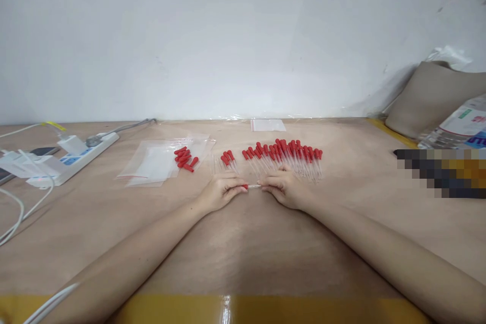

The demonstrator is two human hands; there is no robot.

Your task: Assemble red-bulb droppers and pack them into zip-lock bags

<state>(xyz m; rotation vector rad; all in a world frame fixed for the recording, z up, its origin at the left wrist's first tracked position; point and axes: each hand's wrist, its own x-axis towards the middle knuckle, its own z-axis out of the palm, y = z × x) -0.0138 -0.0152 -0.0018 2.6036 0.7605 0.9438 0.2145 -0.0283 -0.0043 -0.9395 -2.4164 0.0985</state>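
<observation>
My left hand [224,191] pinches a red rubber bulb [245,187], most of it hidden by the fingers. Out of the bulb toward the right runs a clear glass tube [255,186], and my right hand [284,187] grips its other end. Together the two parts look like a dropper, held level just above the table. Behind my hands lies a row of droppers with red bulbs [283,147], their clear tubes pointing toward me. Several loose red bulbs [184,158] are piled to the left, on clear plastic bags [152,162].
A white power strip [76,159] with plugs and cables lies at the left. Near the wall is a small zip bag [268,125]. On the right stand a grey-brown container [429,96] and a plastic bottle [461,124]. Yellow tape [182,309] marks the front edge.
</observation>
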